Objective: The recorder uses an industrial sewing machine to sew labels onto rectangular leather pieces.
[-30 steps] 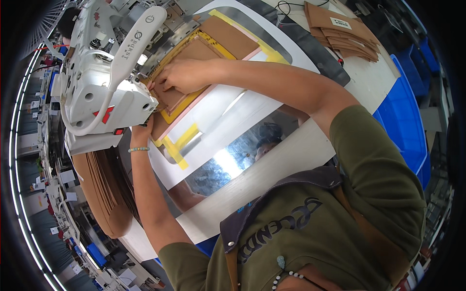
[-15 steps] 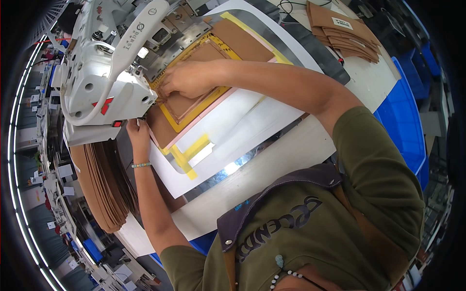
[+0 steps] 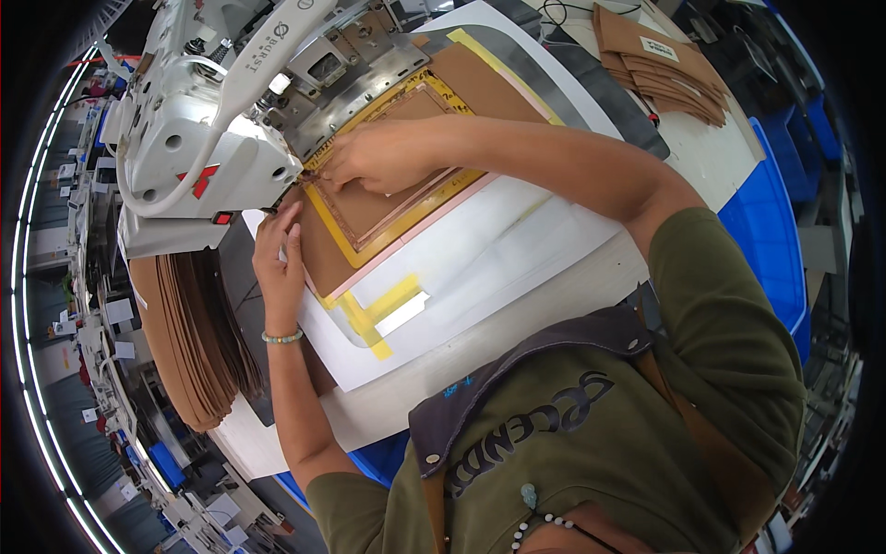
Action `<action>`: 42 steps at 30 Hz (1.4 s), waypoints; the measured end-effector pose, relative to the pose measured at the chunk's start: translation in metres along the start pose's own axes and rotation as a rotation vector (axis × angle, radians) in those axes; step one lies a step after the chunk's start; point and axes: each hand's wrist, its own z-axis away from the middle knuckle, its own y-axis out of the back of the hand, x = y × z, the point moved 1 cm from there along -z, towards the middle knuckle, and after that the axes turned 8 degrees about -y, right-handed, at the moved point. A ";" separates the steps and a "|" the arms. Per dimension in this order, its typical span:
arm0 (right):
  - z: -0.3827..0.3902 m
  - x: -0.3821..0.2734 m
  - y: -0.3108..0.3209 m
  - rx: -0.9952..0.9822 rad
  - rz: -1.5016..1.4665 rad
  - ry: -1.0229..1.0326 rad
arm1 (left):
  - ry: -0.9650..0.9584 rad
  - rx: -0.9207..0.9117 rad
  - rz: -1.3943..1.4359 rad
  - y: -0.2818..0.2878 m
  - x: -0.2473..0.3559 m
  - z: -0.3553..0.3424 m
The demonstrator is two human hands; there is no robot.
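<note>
A brown leather-like panel (image 3: 330,260) lies under a yellow-bordered rectangular frame (image 3: 369,251) on a white sheet (image 3: 517,235), beside the head of a white sewing machine (image 3: 208,152). My right hand (image 3: 383,157) rests over the left part of the frame with bent fingers bunched close to the machine head. Whatever may be between those fingertips is hidden. My left hand (image 3: 280,249) is at the panel's left edge, just below the machine head, its thumb and fingers apart. Yellow tape (image 3: 383,309) crosses the sheet near the panel's lower corner. The needle area is hidden.
A thick stack of brown panels (image 3: 189,342) hangs at the left under the machine. More brown pieces with a white label (image 3: 660,69) lie at the far right. Blue bins (image 3: 761,231) stand beyond the table's right edge. Cables (image 3: 563,14) lie at the back.
The white sheet with panel and frame has shifted toward me, covering the shiny metal strip at the table's front. My left hand has come back from the machine's edge, its fingers now spread.
</note>
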 end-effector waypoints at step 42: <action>0.115 0.036 0.039 0.338 0.359 -0.181 | -0.274 -0.399 -0.346 -0.034 0.046 -0.022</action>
